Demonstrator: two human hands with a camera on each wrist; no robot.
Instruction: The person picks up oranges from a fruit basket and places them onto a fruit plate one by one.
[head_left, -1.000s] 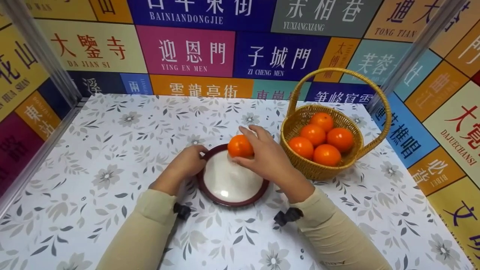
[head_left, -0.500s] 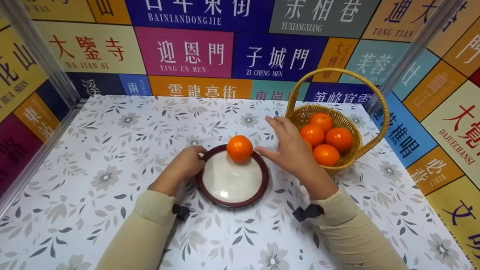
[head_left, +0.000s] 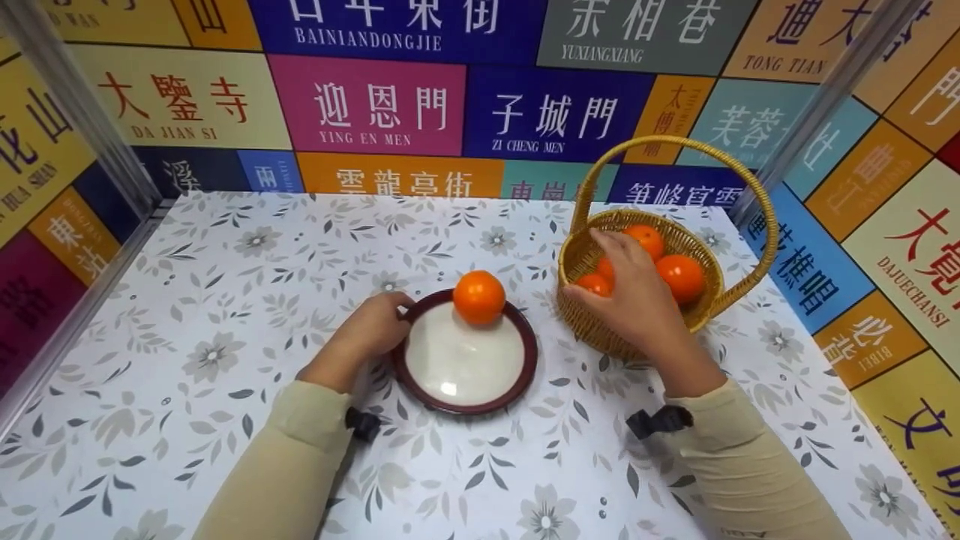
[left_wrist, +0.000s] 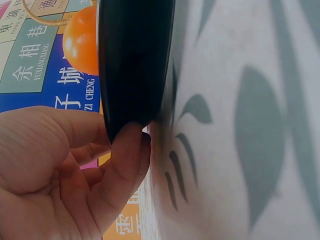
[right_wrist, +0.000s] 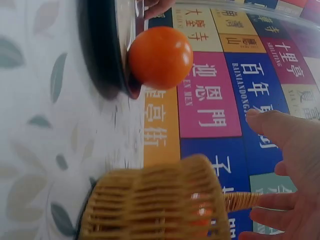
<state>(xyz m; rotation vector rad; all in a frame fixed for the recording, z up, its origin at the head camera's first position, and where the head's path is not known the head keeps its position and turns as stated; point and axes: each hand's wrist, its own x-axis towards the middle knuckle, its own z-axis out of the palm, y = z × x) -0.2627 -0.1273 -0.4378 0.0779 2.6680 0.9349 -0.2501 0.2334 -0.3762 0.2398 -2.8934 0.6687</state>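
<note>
Pinches the edge of a plate (head_left: pixel 465 367) with the left hand (head_left: pixel 375 326), with digits on both sides of the rim, as seen in the left wrist view. Holds the right hand (head_left: pixel 641 300) over the near left part of a basket (head_left: pixel 600 334), with thumb and fingers spread well apart. Reaches in above the oranges (head_left: pixel 680 277) there; cannot tell from these views whether touching any of them. Hides part of the pile behind that hand, with at least four pieces of fruit partly or wholly in sight.

On the plate, close to the far rim: one single orange (head_left: pixel 479 298), apart from both hands. In the plate's middle: a glossy off-white surface, with a bright reflection on the near side. Around it: a dark red edge, with a darker outside.

To the right of the plate, and apart from it: the basket, woven and golden brown, with a tall arched handle (head_left: pixel 765 195). Underneath: a white cloth (head_left: pixel 112 337) with grey flowers and leaves. On both arms: beige sleeves (head_left: pixel 277 442), with small black devices (head_left: pixel 364 424) at the wrists. Behind: coloured wall panels (head_left: pixel 367 105) with Chinese characters and Latin letters.
</note>
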